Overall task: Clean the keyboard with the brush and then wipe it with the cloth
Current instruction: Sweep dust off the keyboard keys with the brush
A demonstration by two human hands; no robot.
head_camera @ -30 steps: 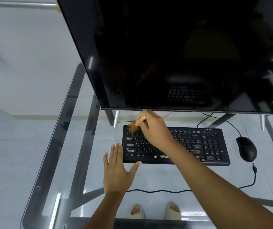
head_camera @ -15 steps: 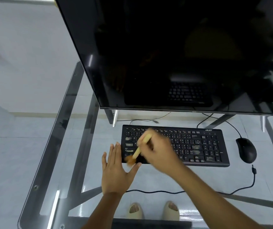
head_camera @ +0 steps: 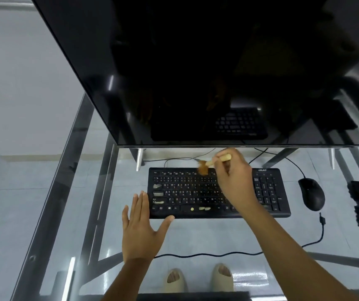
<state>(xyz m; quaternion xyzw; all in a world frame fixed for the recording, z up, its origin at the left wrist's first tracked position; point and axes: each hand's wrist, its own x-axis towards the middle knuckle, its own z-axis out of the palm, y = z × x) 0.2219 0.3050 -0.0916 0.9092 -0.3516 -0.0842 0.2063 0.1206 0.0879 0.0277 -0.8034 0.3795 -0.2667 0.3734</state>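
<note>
A glass-topped desk (head_camera: pixel 196 235) on a grey metal frame (head_camera: pixel 50 203) stood over a pale, glossy tiled floor (head_camera: pixel 11 203) that caught patches of light. Behind it rose a plain white wall (head_camera: pixel 22 83) with a light skirting strip. A large dark monitor (head_camera: pixel 196 61) loomed above, its screen apparently off.

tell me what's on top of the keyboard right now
The right hand holds the brush with its bristles over the keyboard's top row. Pale worn patches mark several keys. The keys beneath hand and wrist are hidden.
</note>
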